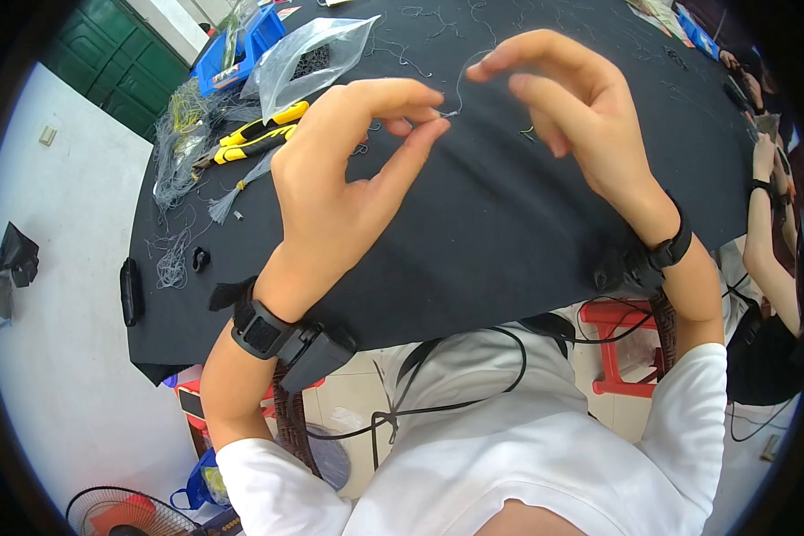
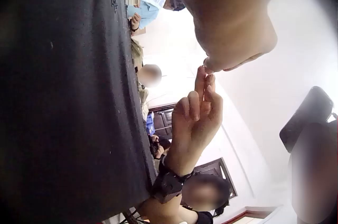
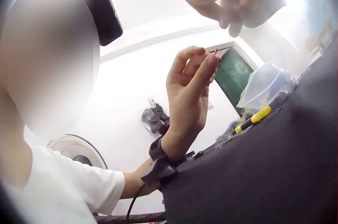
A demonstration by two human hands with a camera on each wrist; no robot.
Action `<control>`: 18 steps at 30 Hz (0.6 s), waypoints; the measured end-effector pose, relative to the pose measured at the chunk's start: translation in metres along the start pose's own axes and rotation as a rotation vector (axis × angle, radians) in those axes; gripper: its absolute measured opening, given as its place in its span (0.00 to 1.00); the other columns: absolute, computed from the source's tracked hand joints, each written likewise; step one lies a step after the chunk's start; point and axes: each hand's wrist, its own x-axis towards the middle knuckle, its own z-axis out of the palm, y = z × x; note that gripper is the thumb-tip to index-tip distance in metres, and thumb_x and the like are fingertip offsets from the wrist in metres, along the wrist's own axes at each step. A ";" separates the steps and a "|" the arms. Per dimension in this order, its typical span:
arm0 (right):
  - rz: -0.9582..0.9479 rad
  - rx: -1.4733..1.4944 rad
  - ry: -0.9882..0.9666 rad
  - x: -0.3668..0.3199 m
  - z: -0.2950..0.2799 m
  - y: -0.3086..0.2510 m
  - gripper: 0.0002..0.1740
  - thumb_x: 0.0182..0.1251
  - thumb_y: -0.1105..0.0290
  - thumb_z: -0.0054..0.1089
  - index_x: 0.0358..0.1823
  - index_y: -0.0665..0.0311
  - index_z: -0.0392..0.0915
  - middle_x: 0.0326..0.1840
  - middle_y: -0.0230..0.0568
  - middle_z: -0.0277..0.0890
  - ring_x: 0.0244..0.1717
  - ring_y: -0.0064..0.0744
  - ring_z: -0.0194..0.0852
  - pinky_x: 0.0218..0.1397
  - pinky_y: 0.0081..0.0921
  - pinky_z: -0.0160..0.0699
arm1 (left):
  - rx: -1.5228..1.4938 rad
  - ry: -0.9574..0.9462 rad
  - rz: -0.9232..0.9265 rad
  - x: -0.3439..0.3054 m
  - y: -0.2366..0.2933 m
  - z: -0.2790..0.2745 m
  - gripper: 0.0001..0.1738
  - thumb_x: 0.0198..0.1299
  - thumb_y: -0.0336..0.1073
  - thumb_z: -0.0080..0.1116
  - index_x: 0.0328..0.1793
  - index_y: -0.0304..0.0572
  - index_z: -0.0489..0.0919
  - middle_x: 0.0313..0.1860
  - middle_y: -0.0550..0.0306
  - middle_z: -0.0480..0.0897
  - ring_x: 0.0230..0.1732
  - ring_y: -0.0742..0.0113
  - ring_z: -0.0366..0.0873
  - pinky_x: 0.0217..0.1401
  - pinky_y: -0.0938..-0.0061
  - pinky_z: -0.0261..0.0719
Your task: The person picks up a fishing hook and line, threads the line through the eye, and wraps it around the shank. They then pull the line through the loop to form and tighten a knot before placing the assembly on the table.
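Raised over the black table, my left hand pinches a tiny thin dark piece between thumb and index finger; its exact kind I cannot tell. A thin grey line comes off these fingertips and arcs up to my right hand. The right fingers are bent around the line's upper end, the index tip right beside it. In the left wrist view the right hand reaches up so that its fingertips meet the left ones. The right wrist view shows the left hand from the side, other fingers curled.
On the black tablecloth lie yellow-black pliers, a clear plastic bag, a blue bin and tangled grey line. A small yellow-green bit lies beneath the right hand. Other people sit along the right edge.
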 end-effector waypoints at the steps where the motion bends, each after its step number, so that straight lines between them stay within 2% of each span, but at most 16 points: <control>1: 0.021 0.040 -0.015 -0.002 0.003 -0.002 0.11 0.61 0.75 0.49 0.41 0.65 0.79 0.54 0.39 0.76 0.17 0.08 0.56 0.20 0.08 0.56 | 0.020 0.000 0.050 0.000 -0.001 0.000 0.11 0.45 0.23 0.66 0.36 0.40 0.79 0.29 0.61 0.80 0.28 0.74 0.76 0.32 0.82 0.71; 2: 0.042 0.079 -0.031 -0.003 0.005 -0.002 0.11 0.61 0.75 0.48 0.41 0.65 0.79 0.55 0.40 0.75 0.16 0.09 0.56 0.19 0.08 0.55 | 0.018 -0.003 0.046 0.000 0.000 0.000 0.11 0.45 0.22 0.67 0.35 0.39 0.79 0.29 0.61 0.80 0.28 0.73 0.76 0.32 0.81 0.71; 4: -0.149 0.043 0.074 -0.002 0.004 0.006 0.11 0.61 0.75 0.47 0.42 0.65 0.79 0.54 0.40 0.76 0.17 0.08 0.57 0.20 0.08 0.56 | 0.012 -0.009 0.038 0.000 0.000 0.001 0.11 0.44 0.21 0.67 0.35 0.39 0.79 0.28 0.60 0.79 0.28 0.71 0.76 0.32 0.81 0.73; 5: -0.245 0.024 0.125 -0.001 0.003 0.009 0.12 0.62 0.75 0.47 0.42 0.65 0.79 0.54 0.40 0.76 0.17 0.08 0.57 0.20 0.08 0.56 | 0.024 -0.017 0.046 -0.001 -0.001 0.001 0.11 0.45 0.22 0.67 0.36 0.40 0.79 0.30 0.61 0.81 0.29 0.74 0.76 0.32 0.82 0.69; 6: -0.236 0.005 0.192 -0.001 0.001 0.007 0.12 0.63 0.76 0.46 0.42 0.65 0.79 0.54 0.41 0.76 0.20 0.09 0.64 0.22 0.08 0.57 | 0.035 -0.025 0.054 -0.002 -0.003 0.000 0.12 0.47 0.24 0.67 0.37 0.41 0.78 0.32 0.63 0.82 0.30 0.77 0.76 0.32 0.84 0.66; 8: -0.188 0.159 0.247 0.002 0.001 0.008 0.15 0.61 0.81 0.45 0.48 0.72 0.74 0.38 0.39 0.77 0.22 0.13 0.68 0.28 0.12 0.68 | 0.051 -0.033 0.063 -0.003 -0.004 0.000 0.12 0.48 0.25 0.67 0.39 0.42 0.78 0.34 0.64 0.83 0.31 0.80 0.77 0.32 0.85 0.63; 11: -0.270 0.156 0.265 0.005 0.004 0.013 0.12 0.62 0.80 0.47 0.44 0.71 0.77 0.36 0.37 0.77 0.23 0.13 0.70 0.28 0.13 0.69 | 0.062 -0.040 0.071 -0.003 -0.004 -0.001 0.12 0.48 0.25 0.67 0.39 0.42 0.78 0.34 0.65 0.83 0.31 0.79 0.77 0.32 0.85 0.63; 13: -0.424 -0.093 0.170 0.007 0.002 0.020 0.12 0.63 0.76 0.46 0.43 0.65 0.79 0.53 0.41 0.76 0.25 0.11 0.70 0.23 0.08 0.60 | 0.065 -0.051 0.079 -0.003 -0.005 -0.001 0.12 0.48 0.25 0.67 0.38 0.43 0.78 0.34 0.65 0.83 0.31 0.79 0.77 0.32 0.85 0.64; 14: -0.311 0.074 0.047 0.006 0.002 0.017 0.11 0.60 0.76 0.52 0.44 0.65 0.78 0.49 0.38 0.77 0.28 0.18 0.76 0.29 0.13 0.72 | 0.063 -0.052 0.076 -0.004 -0.006 -0.001 0.12 0.48 0.25 0.67 0.38 0.43 0.78 0.34 0.65 0.83 0.31 0.79 0.77 0.32 0.84 0.64; 17: -0.044 0.086 -0.231 0.000 0.005 0.005 0.10 0.63 0.73 0.53 0.45 0.67 0.76 0.47 0.37 0.77 0.27 0.19 0.76 0.31 0.13 0.73 | 0.058 -0.061 0.065 -0.004 -0.005 0.000 0.12 0.48 0.26 0.67 0.38 0.43 0.78 0.34 0.65 0.83 0.31 0.79 0.77 0.32 0.84 0.64; 18: 0.026 0.122 -0.253 -0.001 0.009 0.002 0.09 0.64 0.71 0.54 0.43 0.67 0.74 0.39 0.35 0.78 0.28 0.17 0.76 0.32 0.12 0.72 | 0.057 -0.066 0.058 -0.004 -0.005 0.000 0.12 0.48 0.26 0.67 0.38 0.43 0.78 0.34 0.65 0.83 0.31 0.79 0.77 0.32 0.84 0.65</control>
